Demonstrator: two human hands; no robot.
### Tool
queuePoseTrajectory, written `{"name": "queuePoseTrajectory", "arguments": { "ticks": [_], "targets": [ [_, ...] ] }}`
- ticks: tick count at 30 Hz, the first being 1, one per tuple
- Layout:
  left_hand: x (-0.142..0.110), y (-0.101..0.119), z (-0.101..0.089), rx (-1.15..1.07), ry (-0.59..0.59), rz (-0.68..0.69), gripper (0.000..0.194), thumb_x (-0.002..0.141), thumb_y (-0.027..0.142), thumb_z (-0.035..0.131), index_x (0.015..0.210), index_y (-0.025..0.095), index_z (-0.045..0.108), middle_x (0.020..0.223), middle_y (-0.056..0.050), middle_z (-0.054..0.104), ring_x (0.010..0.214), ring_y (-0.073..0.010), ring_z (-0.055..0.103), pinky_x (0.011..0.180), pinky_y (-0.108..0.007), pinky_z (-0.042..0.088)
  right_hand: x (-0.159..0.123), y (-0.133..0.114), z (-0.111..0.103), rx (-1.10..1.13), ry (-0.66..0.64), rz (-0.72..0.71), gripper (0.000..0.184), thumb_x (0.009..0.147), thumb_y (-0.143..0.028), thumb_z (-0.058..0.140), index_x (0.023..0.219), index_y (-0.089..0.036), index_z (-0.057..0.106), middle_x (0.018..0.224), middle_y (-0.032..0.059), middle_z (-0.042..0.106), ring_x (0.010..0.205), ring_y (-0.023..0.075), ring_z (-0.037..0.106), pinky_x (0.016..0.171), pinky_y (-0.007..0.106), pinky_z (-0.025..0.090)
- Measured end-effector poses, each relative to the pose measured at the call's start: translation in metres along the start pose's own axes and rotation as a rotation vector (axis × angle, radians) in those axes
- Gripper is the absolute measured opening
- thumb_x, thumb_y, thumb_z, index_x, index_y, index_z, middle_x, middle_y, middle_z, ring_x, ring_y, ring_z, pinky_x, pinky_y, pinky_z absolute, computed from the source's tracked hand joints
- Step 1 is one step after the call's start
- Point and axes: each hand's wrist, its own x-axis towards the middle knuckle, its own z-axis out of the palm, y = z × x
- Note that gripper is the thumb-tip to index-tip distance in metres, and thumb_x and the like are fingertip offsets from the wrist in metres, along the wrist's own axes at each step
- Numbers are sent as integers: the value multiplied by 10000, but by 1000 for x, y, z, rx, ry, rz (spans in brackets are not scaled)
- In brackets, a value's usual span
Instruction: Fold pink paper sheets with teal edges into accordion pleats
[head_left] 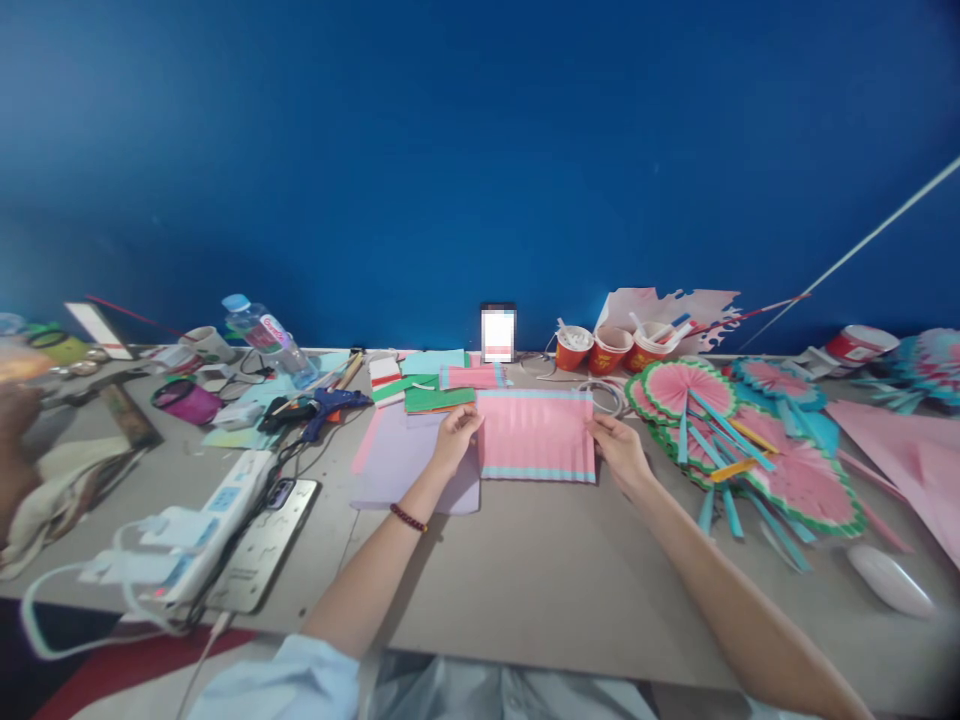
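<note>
A pink pleated paper sheet (535, 436) with pale blue bands along its far and near edges lies flat on the grey table (540, 580). My left hand (454, 436) pinches its left edge, fingers closed on the paper. My right hand (619, 447) grips the right edge the same way. A bead bracelet (408, 517) circles my left wrist. A lilac sheet (409, 462) lies under and left of the pink one.
Finished pink-and-green paper fans with blue sticks (739, 450) pile up at the right. Red paper cups (609, 349), a phone (498, 333), coloured paper stacks (439, 385), a glue gun (330, 408), a water bottle (264, 337) and a power strip (217, 512) crowd the back and left.
</note>
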Motion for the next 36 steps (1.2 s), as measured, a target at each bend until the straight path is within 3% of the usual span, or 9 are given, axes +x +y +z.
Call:
{"name": "queuePoseTrajectory", "arguments": {
  "ticks": [5,13,19,27,31,36],
  "targets": [
    [0,-1,0,7,14,21,244,614,361,732,647,182,569,591,41,471,550,-89,437,485,-177,361,-1,-1,2,21,26,-10,380,533,-476,789,752,-188,672,617,-21,653,588,145,559,505,252,425],
    [3,-2,-4,-15,15,32,221,656,316,643,606,182,475,562,57,399,505,-77,380,491,-188,315,-9,-12,9,124,-136,40,389,518,-448,815,714,-220,569,615,-52,587,518,101,509,483,226,400],
    [1,0,1,26,58,85,329,710,405,664,605,183,445,592,49,420,574,-91,397,566,-200,350,-15,-14,16,161,-200,48,415,510,-450,825,688,-215,533,571,-71,537,483,83,450,454,206,350],
    [-11,9,17,112,99,130,471,652,546,701,581,192,398,512,74,277,482,-74,262,458,-210,223,-13,-6,21,134,-44,-15,401,678,-612,645,718,-217,583,653,-12,641,619,167,554,559,273,419],
    [-15,11,20,157,122,158,537,652,596,674,541,202,328,503,77,208,460,-70,213,444,-230,178,-13,-5,20,78,4,-51,411,661,-607,660,694,-204,584,599,-17,605,546,141,508,512,259,400],
    [-15,5,19,231,173,204,509,729,611,578,555,201,332,505,74,241,475,-78,231,459,-232,197,-13,-6,19,21,102,-128,449,656,-626,639,689,-189,545,565,-35,540,498,107,440,481,242,367]
  ]
}}
